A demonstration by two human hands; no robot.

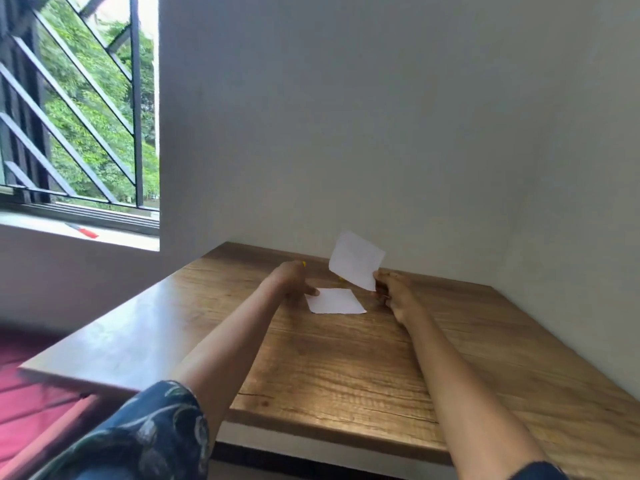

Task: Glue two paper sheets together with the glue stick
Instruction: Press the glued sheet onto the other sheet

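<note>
A small white paper sheet lies flat on the wooden table near the wall. My left hand rests at the sheet's left corner with its thumb on the paper. Its fingers are curled, and the yellow tip of the glue stick shows above them. My right hand pinches the lower corner of a second white sheet, held tilted in the air just above and behind the flat one. A small yellow bit shows on the table under the raised sheet.
The table stands in a corner, with grey wall behind it and to the right. A barred window is at the left, and a red object lies on its sill. Red floor shows beyond the table's left edge.
</note>
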